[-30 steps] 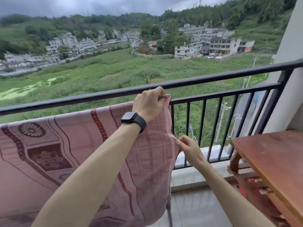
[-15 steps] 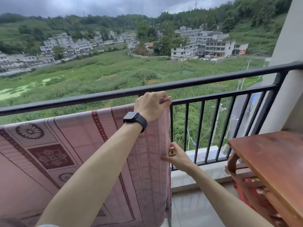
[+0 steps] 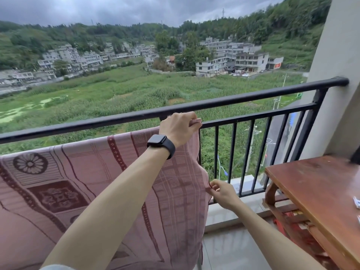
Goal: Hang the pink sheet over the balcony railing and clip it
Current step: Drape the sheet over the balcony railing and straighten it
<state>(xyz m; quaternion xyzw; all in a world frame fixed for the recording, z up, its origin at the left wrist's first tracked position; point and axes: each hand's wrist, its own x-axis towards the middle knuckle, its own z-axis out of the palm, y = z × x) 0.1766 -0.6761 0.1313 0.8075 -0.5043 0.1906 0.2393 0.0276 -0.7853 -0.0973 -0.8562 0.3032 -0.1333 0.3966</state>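
Pink sheet (image 3: 81, 191) draped over the lower rail of the balcony railing (image 3: 253, 98), its long axis along the rail. Left hand (image 3: 178, 126) grips the top corner; right hand (image 3: 224, 193), directly below, pinches the side hem.

— Setting, type?
— Home balcony, upper storey. Black metal railing (image 3: 224, 103) just beyond the left hand (image 3: 178, 126); pale tiled floor (image 3: 229, 248) below the right hand (image 3: 224, 193); plastered wall pillar (image 3: 335, 75) far to its right.
— Domestic evidence?
— Pink patterned sheet (image 3: 78, 191) hung across the rail under the left hand, as laundry. Worn wooden table (image 3: 319, 190) to the right of the right hand.
— Surroundings?
— Past the railing, well beyond both hands: green fields (image 3: 116, 94), pale multi-storey houses (image 3: 233, 57), wooded hills (image 3: 263, 28), grey sky.
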